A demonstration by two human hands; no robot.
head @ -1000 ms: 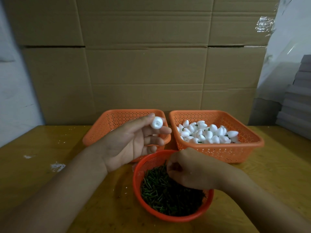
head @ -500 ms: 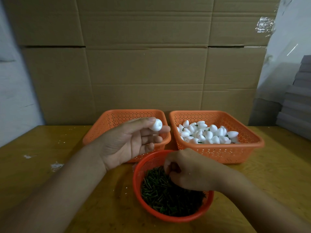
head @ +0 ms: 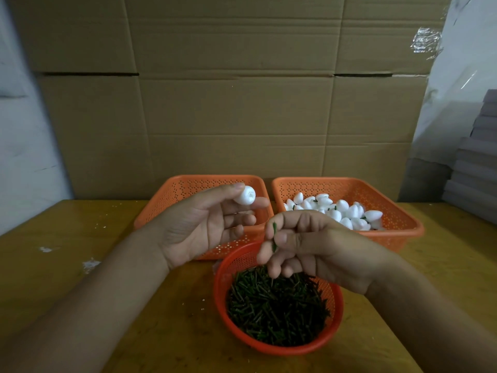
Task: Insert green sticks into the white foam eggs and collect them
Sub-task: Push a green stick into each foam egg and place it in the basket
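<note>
The right hand (head: 304, 246) has lifted out of the round basket (head: 336, 313) of green sticks below it, now pinching one stick (head: 274, 236) upright. The left hand (head: 204, 224), just beside it, grips a foam egg (head: 245, 195) at its fingertips, ready for insertion.

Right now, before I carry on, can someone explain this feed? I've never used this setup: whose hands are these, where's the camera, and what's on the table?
No machine here: a person's bare hands, filmed by one head-worn camera looking down. The left hand pinches a white foam egg. The right hand pinches one thin green stick above the round red basket of green sticks. Behind, on the yellow wooden table, two orange rectangular baskets: the right one holds foam eggs, the left one is mostly hidden.
</note>
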